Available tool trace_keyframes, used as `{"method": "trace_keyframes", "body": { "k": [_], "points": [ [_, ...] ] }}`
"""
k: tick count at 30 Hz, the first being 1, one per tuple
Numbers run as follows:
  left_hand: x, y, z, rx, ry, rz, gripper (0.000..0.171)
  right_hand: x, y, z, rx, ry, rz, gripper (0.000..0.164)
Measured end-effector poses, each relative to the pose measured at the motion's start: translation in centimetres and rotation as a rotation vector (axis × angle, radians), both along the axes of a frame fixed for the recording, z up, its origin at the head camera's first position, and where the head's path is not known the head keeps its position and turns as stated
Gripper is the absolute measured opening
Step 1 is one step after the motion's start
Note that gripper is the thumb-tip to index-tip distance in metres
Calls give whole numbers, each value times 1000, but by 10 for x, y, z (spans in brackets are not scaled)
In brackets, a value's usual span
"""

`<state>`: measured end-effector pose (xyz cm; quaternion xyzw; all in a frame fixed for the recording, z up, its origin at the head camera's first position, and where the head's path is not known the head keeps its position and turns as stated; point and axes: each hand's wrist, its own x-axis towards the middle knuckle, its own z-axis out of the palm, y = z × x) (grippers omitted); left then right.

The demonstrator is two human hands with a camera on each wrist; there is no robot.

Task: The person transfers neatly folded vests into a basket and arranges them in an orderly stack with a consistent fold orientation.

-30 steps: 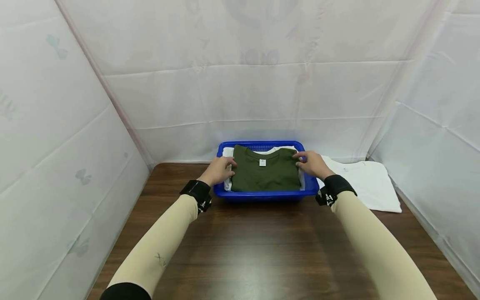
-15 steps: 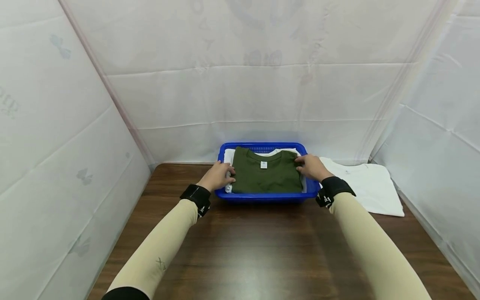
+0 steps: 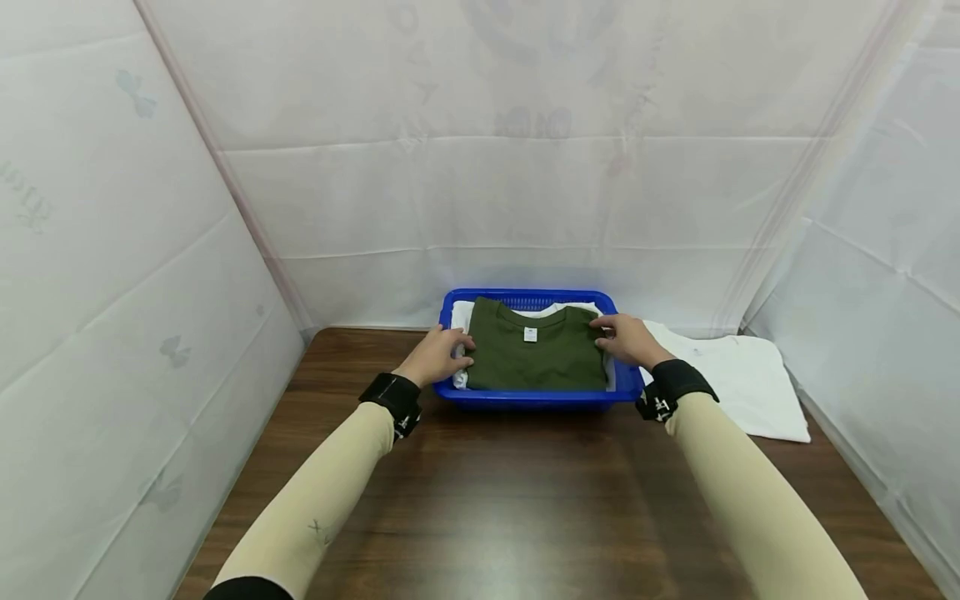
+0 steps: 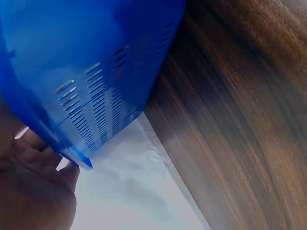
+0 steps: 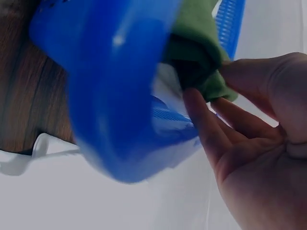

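A folded dark green T-shirt with a white neck label lies over white clothing in a blue plastic basket. At its left edge, my left hand holds the shirt with thumb and bent fingers; in the left wrist view the basket rim partly hides those fingers. On the opposite side, my right hand pinches the right edge. The right wrist view shows the thumb over the green fold and the fingertips beneath it, inside the rim.
A folded white T-shirt lies on the brown wooden table, right of the basket. White sheeting hangs behind and along both sides. Each wrist wears a black strap.
The view has shifted slightly, so everything sits a little lower in it. Both hands stay at the green T-shirt's sides, with the fingers barely moved.
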<state>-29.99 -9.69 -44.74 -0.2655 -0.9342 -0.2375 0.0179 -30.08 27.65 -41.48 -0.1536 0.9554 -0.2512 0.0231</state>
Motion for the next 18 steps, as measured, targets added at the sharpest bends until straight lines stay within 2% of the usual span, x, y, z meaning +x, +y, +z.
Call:
{"method": "trace_keyframes", "body": {
  "k": [3,5,8,10,15,18],
  "points": [
    [1,-4,0,77,9,8,44,2,5,4,-71,-6,-5,40],
    [0,-8,-1,117,41,11,52,2,9,6,-105,12,-22,39],
    [1,-15,-3,166,70,18,55,0,17,6,-141,70,-55,38],
    [3,-22,-6,196,79,40,55,0,22,5,-160,143,-68,37],
    [11,-33,-9,383,-29,104,56,3,39,2,-211,325,-80,35],
    [19,-36,-7,537,-102,110,56,7,52,-1,-211,379,-113,38]
  ]
}}
